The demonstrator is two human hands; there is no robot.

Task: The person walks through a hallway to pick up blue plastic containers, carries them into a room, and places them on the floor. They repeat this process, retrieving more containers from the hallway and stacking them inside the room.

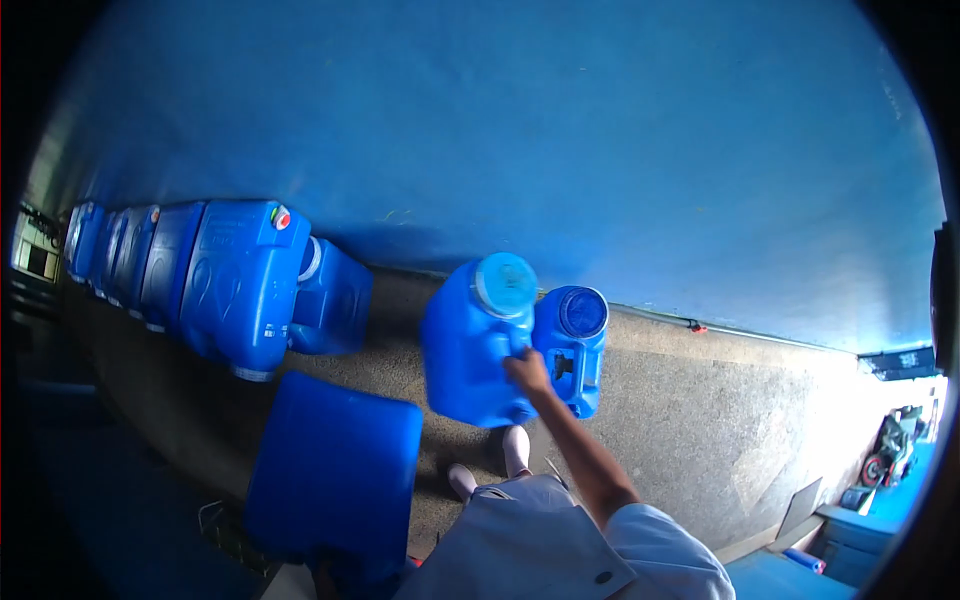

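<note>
My right hand point(527, 371) is closed around the handle of a blue water jug point(455, 350) with a wide, light-blue round top. Close against its right side is a second blue jug point(590, 350), with a darker round top and its own handle. At the lower left, a large blue container point(335, 470) shows its smooth, flat face. My left hand point(325, 578) is dark and partly cut off at the bottom edge, against this container. It seems to grip the container, though its fingers are mostly hidden.
Several blue jugs point(235, 280) stand in a row along the blue wall point(600, 150) at left, one point(335, 300) set behind the nearest. Speckled floor point(680, 430) runs rightward. A red-tipped item point(697, 327) lies at the wall base. A wheeled thing point(890, 450) stands far right.
</note>
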